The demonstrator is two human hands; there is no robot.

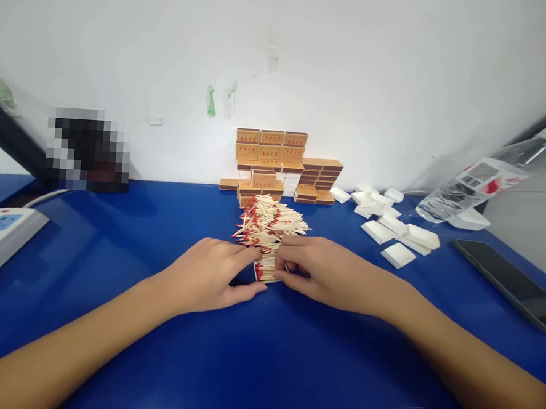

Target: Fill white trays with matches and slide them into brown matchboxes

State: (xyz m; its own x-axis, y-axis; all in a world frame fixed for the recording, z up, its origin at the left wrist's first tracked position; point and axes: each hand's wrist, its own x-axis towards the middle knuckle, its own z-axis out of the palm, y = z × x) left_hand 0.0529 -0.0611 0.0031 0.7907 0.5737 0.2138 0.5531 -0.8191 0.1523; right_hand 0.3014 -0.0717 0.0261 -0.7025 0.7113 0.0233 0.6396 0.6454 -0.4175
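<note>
A small white matchbox tray [256, 271] with red-tipped matches [265, 271] in it lies on the blue table in front of me. At the tray's left end, my left hand [213, 275] closes round it, thumb on the near side and fingers on the far side. My right hand [309, 265] is bent over the right end, its thumb and fingers pinched on matches there; its fingers partly hide the tray. Just behind both hands rises a loose heap of matches [272, 220], heads mostly to the left.
Behind the heap, matchboxes [269, 153] are stacked against the wall. Several white trays [378, 231] lie scattered to the right, near a tilted plastic bottle [469, 179] and a phone [509, 280]. A power strip [7, 237] sits at the left edge.
</note>
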